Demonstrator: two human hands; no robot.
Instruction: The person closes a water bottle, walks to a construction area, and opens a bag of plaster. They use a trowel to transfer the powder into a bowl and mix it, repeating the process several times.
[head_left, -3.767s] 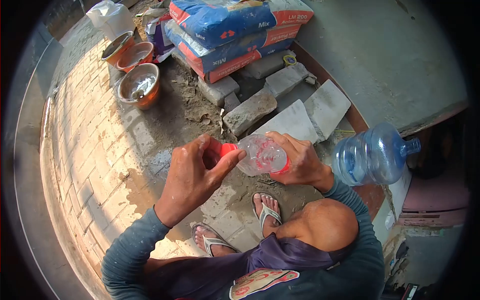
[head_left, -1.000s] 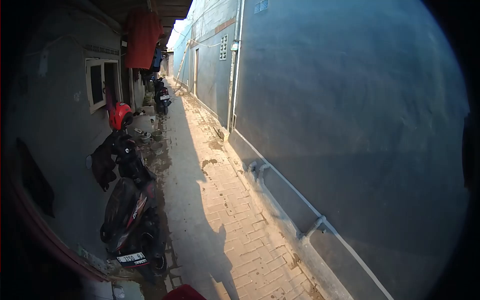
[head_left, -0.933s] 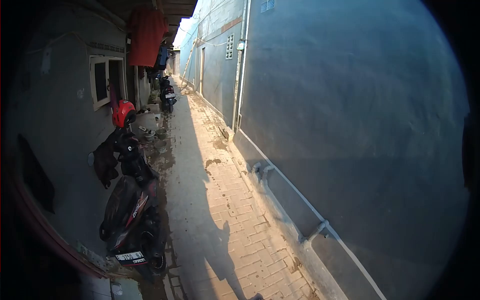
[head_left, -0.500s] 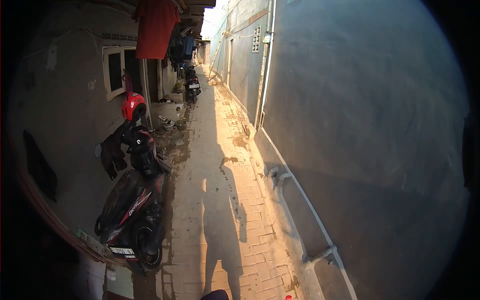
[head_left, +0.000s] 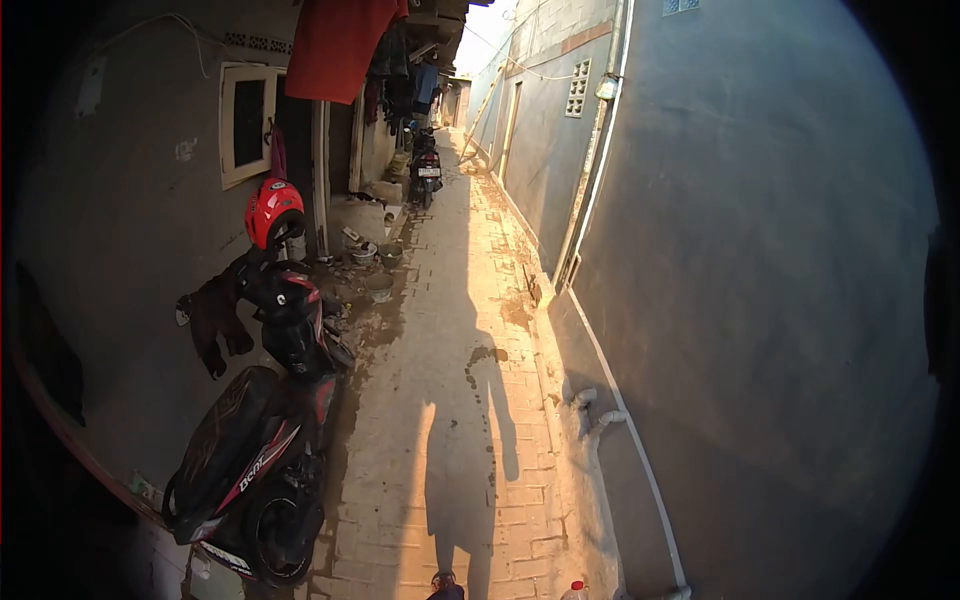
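"One clear, red-capped plastic bottle (head_left: pixel 575 592) shows at the near edge, right of the middle, only its top in view."

"And the hands?"

"Both are out of sight, so I can't tell how far open they are, what they hold, or whether either touches the bottle."

"What's around it?"

"Pale brick paving (head_left: pixel 380 450) forms a long lane, with a long, dark, person-shaped shadow (head_left: pixel 462 470) across it. On the right rises a tall blue-grey wall (head_left: pixel 750 300), two short grey pipes (head_left: pixel 608 418) jutting near its foot."

"On the left?"

"Nearest, a black-and-red motorbike (head_left: pixel 245 450), with a glossy red helmet (head_left: pixel 273 212) at its handlebars. Farther on are round grey tubs (head_left: pixel 379 288) on the ground, then a second, dark motorbike (head_left: pixel 427 172). A red cloth (head_left: pixel 340 50) hangs high up, near a pale-framed window (head_left: pixel 249 120)."
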